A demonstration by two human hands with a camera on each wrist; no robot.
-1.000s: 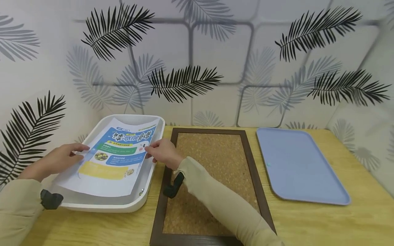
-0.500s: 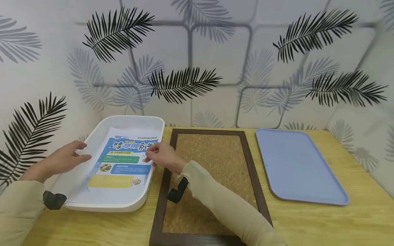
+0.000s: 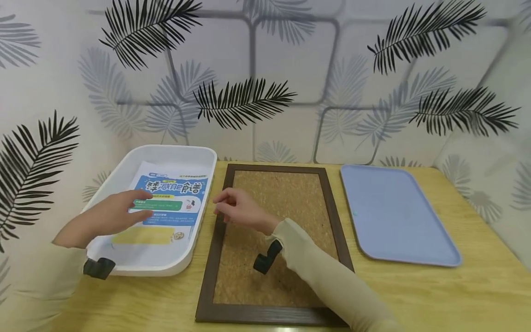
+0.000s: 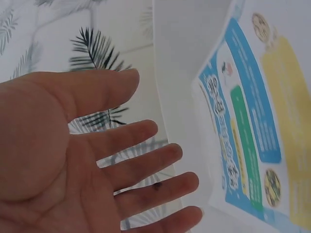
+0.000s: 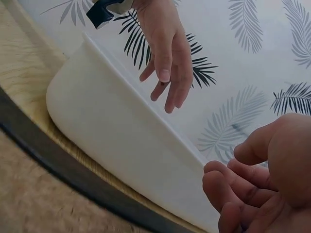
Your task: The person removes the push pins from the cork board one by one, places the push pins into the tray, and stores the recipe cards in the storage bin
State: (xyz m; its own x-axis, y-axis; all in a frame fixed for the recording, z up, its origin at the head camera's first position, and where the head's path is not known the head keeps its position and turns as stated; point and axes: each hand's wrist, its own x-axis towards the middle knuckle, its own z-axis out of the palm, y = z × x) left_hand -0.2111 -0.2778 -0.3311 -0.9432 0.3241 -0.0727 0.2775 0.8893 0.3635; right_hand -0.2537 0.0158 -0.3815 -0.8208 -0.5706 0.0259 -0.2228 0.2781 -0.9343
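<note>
A printed paper sheet point(image 3: 162, 233) in blue, green and yellow lies flat inside the white plastic tub point(image 3: 166, 272) on the left. My left hand point(image 3: 109, 216) hovers over the sheet's left side. Its fingers are extended with a wide gap to the thumb, and the left wrist view shows the bare palm of that hand point(image 4: 92, 165). Above the left edge of the framed cork board point(image 3: 282, 203) my right hand point(image 3: 244, 210) hangs just right of the tub. Its fingers are loosely bent, and the right wrist view shows nothing in that hand point(image 5: 267, 179).
A light blue flat tray point(image 3: 398, 216) lies on the wooden table point(image 3: 427, 295) to the right of the cork board. A wall point(image 3: 286, 92) with a leaf pattern closes off the back of the table.
The sheet, earlier held by both hands, has been let go and dropped flat into the tub. My left hand has moved right over the sheet; my right hand has withdrawn rightward, over the cork board.
</note>
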